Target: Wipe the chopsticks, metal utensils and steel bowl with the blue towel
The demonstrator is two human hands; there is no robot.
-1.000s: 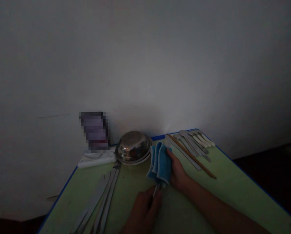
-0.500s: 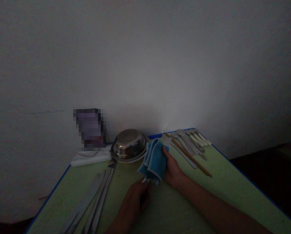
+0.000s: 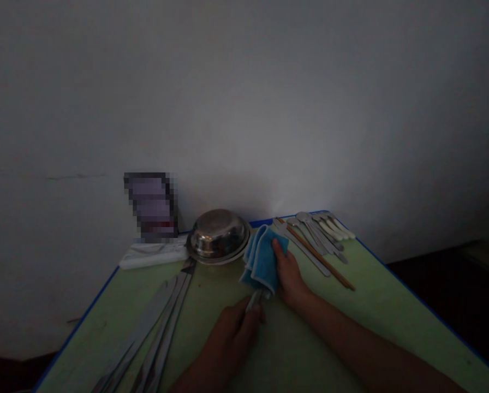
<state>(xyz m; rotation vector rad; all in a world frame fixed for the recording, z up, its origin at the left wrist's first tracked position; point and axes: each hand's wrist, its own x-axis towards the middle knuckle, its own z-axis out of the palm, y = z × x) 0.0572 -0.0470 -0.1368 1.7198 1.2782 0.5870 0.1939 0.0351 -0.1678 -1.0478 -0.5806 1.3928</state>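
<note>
A folded blue cloth (image 3: 261,260) is gripped in my right hand (image 3: 288,275) near the middle of the green table (image 3: 375,305). The cloth is wrapped around the far end of a thin metal utensil (image 3: 254,299). My left hand (image 3: 234,333) is closed on the near end of that utensil, just in front of the cloth. The scene is dim, so I cannot tell what kind of utensil it is.
A steel bowl (image 3: 218,238) lies upside down at the back, beside a white folded cloth (image 3: 153,254). Several spoons (image 3: 322,232) and a wooden chopstick (image 3: 316,254) lie at the back right. Long metal utensils (image 3: 158,322) lie at the left. A wall stands behind.
Both hands stay on the cloth and utensil; the right hand with the cloth has slid slightly along the utensil. The view has shifted a little.
</note>
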